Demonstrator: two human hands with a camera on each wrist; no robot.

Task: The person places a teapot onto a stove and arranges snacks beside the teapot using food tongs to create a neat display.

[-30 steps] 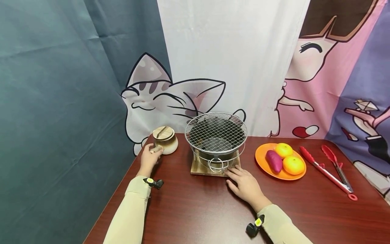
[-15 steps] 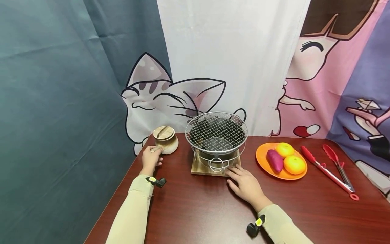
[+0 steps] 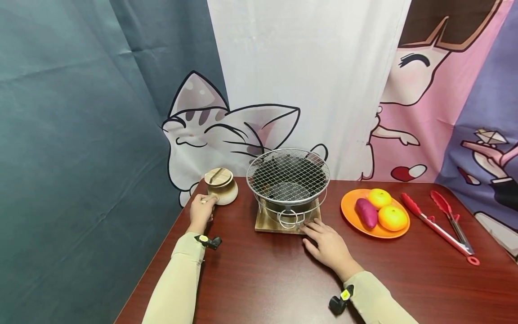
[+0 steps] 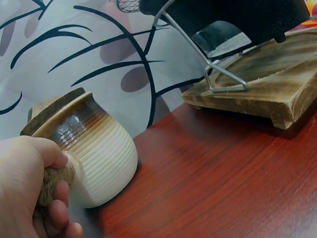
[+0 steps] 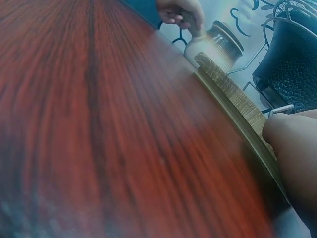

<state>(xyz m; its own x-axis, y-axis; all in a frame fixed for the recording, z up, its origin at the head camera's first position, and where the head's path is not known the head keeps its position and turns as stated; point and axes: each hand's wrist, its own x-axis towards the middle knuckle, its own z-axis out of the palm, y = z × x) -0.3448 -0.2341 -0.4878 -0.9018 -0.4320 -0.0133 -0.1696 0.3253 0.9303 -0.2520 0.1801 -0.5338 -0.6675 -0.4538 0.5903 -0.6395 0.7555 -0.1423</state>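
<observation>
My left hand (image 3: 201,212) grips the stubby side handle (image 4: 55,184) of a small ceramic pot, thumb on top and fingers curled beneath. The pot (image 4: 110,153) is ribbed cream below and glazed brown above, and stands upright on the table. On it sits a round wooden lid (image 3: 217,177). Right of the pot, a black tabletop grill (image 4: 233,25) with a round wire mesh (image 3: 288,177) stands on a square wooden board (image 3: 270,224). My right hand (image 3: 328,246) rests its extended fingers on the board's front right corner, thumb apart; the right wrist view shows only part of it.
An orange plate (image 3: 347,211) at the right bears a purple sweet potato (image 3: 366,213) and two orange citrus fruits (image 3: 392,218). Beyond it lie red-tipped tongs (image 3: 444,234), spread apart. A printed curtain (image 3: 315,81) hangs behind the table (image 3: 263,274).
The lower fingers of my left hand have drawn in beneath the pot's handle. My right hand stays at the board; pot and grill keep their places.
</observation>
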